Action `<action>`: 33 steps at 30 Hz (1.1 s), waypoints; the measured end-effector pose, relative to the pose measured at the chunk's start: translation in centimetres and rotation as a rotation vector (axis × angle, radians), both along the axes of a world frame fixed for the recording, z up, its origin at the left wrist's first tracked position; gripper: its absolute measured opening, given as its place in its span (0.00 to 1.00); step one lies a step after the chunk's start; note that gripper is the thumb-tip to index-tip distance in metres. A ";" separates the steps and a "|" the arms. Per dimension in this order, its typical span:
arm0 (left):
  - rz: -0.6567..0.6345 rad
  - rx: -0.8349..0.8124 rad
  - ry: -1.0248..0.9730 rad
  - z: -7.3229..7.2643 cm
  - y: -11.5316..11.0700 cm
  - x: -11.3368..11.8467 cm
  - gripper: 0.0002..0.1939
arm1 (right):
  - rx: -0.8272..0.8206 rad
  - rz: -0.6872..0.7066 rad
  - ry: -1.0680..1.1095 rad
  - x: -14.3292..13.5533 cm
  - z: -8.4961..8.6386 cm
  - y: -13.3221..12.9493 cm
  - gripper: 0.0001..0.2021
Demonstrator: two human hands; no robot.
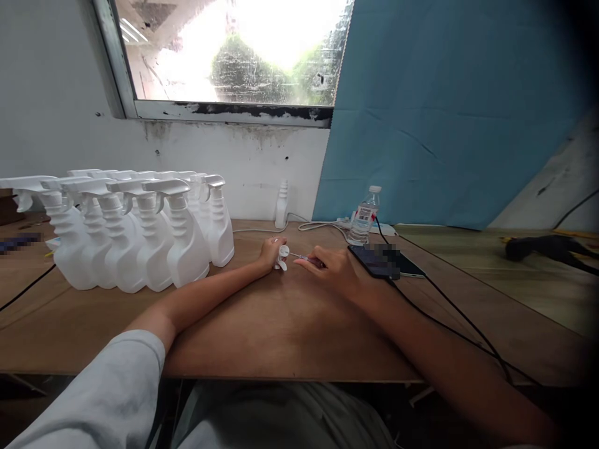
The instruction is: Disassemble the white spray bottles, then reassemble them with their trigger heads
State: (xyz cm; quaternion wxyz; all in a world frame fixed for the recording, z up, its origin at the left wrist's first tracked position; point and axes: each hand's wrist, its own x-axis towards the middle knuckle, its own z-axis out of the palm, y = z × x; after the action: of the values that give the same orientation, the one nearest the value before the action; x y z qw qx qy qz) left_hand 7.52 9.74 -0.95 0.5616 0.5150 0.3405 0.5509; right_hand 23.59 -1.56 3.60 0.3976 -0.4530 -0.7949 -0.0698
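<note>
In the middle of the wooden table, my left hand (270,254) is closed around a white spray bottle trigger head (282,256), its round end turned to the right. My right hand (333,267) grips a screwdriver (312,260) with a clear, dark-tinted handle. The thin metal shaft points left at the trigger head; whether its tip touches is too small to tell. To the left of my forearm stand several white spray bottles (186,255) in rows, with trigger heads fitted. A white bottle (281,204) without a trigger head stands upright by the wall.
A clear water bottle (364,218) stands behind a phone (374,260) and another flat device at the right. Black cables run from there to the table's front edge. A pale cable (318,223) lies along the back. Behind is a wall with a window and a blue sheet (412,112).
</note>
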 end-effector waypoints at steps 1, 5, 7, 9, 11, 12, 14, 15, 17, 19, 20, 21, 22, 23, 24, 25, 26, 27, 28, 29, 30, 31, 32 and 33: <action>0.011 -0.003 0.002 0.0 0.0 0.0 0.14 | -0.018 0.017 -0.042 -0.1 -0.1 0.0 0.19; 0.072 -0.010 0.011 0.1 0.0 -0.1 0.16 | -0.031 0.041 -0.151 -0.9 -0.3 -0.2 0.15; 0.100 -0.004 0.018 0.2 -0.2 -0.1 0.15 | 0.004 -0.004 -0.190 -1.3 -0.4 -0.2 0.17; 0.121 0.001 0.020 0.4 -0.3 -0.2 0.14 | 0.021 -0.043 -0.226 -1.7 -0.6 -0.3 0.17; 0.136 0.000 0.016 0.4 -0.3 -0.2 0.14 | 0.009 -0.055 -0.252 -2.0 -0.8 -0.2 0.17; 0.140 -0.002 0.013 0.4 -0.2 -0.2 0.13 | 0.000 -0.046 -0.260 -2.0 -0.9 -0.1 0.18; 0.139 -0.007 0.006 0.3 0.0 -0.2 0.13 | -0.018 0.011 -0.267 -2.1 -1.1 0.1 0.17; 0.133 -0.010 0.001 0.2 0.1 -0.1 0.13 | -0.028 0.051 -0.259 -2.1 -1.2 0.3 0.17; 0.115 -0.013 -0.010 0.0 0.3 -0.2 0.14 | -0.052 0.110 -0.193 -2.0 -1.3 0.4 0.17; 0.093 -0.013 -0.020 -0.1 0.3 -0.2 0.14 | -0.103 0.124 -0.051 -1.9 -1.1 0.4 0.17; 0.081 -0.013 -0.024 -0.1 0.3 -0.2 0.14 | -0.144 0.124 0.034 -1.8 -1.0 0.4 0.17; 0.070 -0.014 -0.026 -0.1 0.3 -0.2 0.14 | -0.191 0.128 0.115 -1.7 -0.9 0.4 0.18; 0.060 -0.017 -0.026 -0.1 0.3 -0.3 0.14 | -0.239 0.142 0.182 -1.6 -0.8 0.4 0.18; 0.051 -0.020 -0.026 -0.1 0.3 -0.3 0.14 | -0.280 0.159 0.236 -1.5 -0.7 0.4 0.19; 0.045 -0.024 -0.024 -0.1 0.4 -0.4 0.14 | -0.312 0.177 0.274 -1.4 -0.7 0.5 0.19; 0.041 -0.028 -0.022 -0.1 0.4 -0.4 0.14 | -0.333 0.189 0.303 -1.4 -0.7 0.5 0.20; 0.039 -0.032 -0.019 -0.1 0.5 -0.4 0.15 | -0.345 0.197 0.328 -1.3 -0.8 0.6 0.21; 0.037 -0.035 -0.018 -0.1 0.5 -0.5 0.15 | -0.356 0.202 0.350 -1.3 -0.9 0.7 0.22; 0.036 -0.037 -0.016 -0.1 0.6 -0.5 0.15 | -0.366 0.204 0.369 -1.3 -0.9 0.8 0.23; 0.035 -0.039 -0.015 -0.1 0.6 -0.5 0.16 | -0.373 0.205 0.387 -1.3 -1.0 0.8 0.23; 0.033 -0.041 -0.014 -0.1 0.6 -0.5 0.16 | -0.376 0.207 0.405 -1.3 -1.1 0.9 0.24; 0.031 -0.043 -0.012 -0.1 0.7 -0.5 0.16 | -0.375 0.210 0.420 -1.3 -1.2 0.9 0.24; 0.029 -0.045 -0.011 -0.1 0.7 -0.5 0.16 | -0.373 0.218 0.430 -1.3 -1.2 0.9 0.24; 0.027 -0.047 -0.010 -0.1 0.7 -0.5 0.16 | -0.367 0.227 0.436 -1.3 -1.3 0.9 0.23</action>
State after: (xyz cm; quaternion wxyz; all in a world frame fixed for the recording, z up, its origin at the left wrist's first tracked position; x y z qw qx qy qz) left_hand 7.00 10.40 -1.07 0.5678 0.4943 0.3575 0.5527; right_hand 22.24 -0.61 2.29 0.4757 -0.4301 -0.7355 0.2187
